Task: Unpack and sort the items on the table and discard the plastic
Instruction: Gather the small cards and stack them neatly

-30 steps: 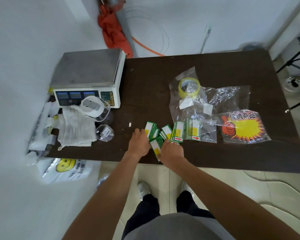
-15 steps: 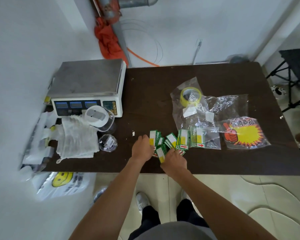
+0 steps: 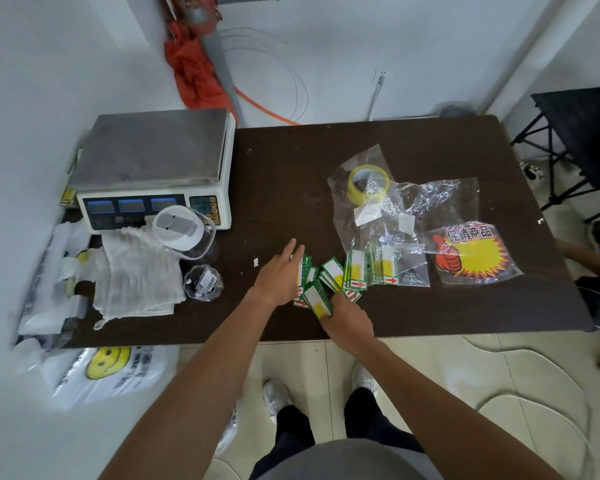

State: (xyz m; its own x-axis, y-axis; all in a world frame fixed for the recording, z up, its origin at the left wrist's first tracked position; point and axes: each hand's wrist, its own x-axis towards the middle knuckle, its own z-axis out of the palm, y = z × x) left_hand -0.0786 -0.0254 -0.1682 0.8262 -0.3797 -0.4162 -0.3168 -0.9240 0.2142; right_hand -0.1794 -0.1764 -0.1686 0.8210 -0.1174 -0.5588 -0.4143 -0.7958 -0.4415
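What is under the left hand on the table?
Green price tags lie partly under the flat, open left hand. How many tags it covers cannot be seen.

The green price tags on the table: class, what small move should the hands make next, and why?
Probably sweep the loose green price tags into one stack. They lie fanned and overlapping near the table's front edge; the left hand lies flat and open over them, the right hand pinches one. More tags sit in a clear bag beside them.
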